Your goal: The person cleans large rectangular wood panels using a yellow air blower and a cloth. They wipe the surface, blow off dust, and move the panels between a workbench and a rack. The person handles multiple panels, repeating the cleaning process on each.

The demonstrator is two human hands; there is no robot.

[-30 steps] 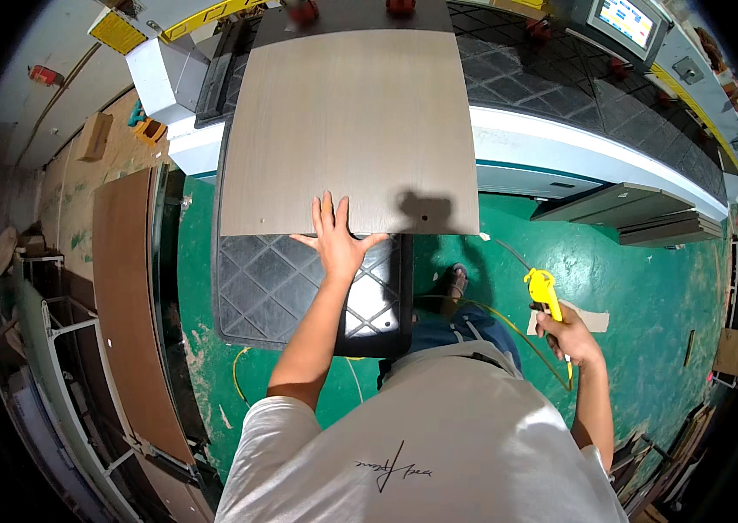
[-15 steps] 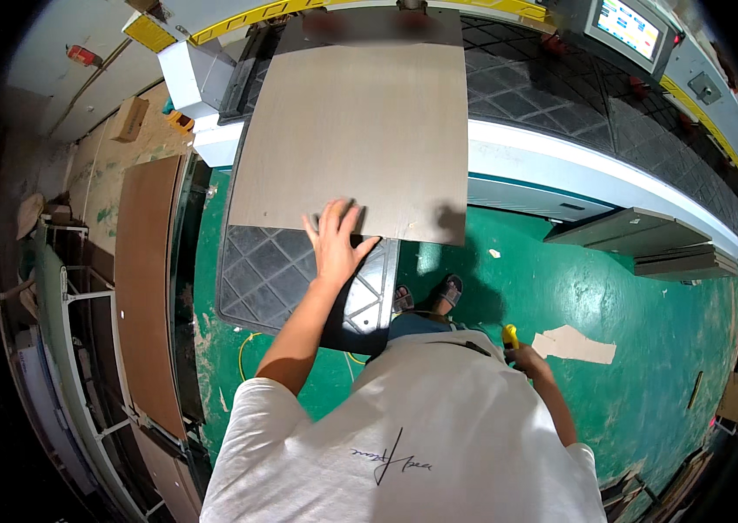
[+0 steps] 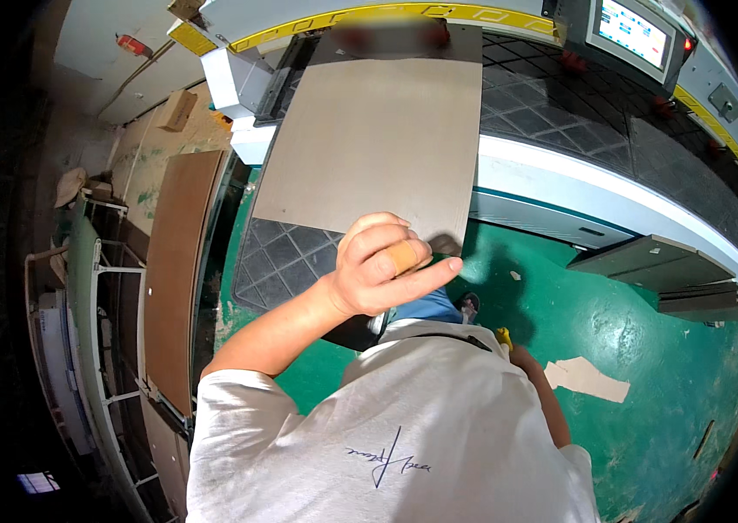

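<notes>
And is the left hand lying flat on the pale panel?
No, the left hand is held clear of the pale panel, its fingers partly curled.

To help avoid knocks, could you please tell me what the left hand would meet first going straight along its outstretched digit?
Probably the pale lower machine panel: the left hand points right and slightly forward, over the green floor. It looks raised, so depth is unclear and it might pass above.
</notes>
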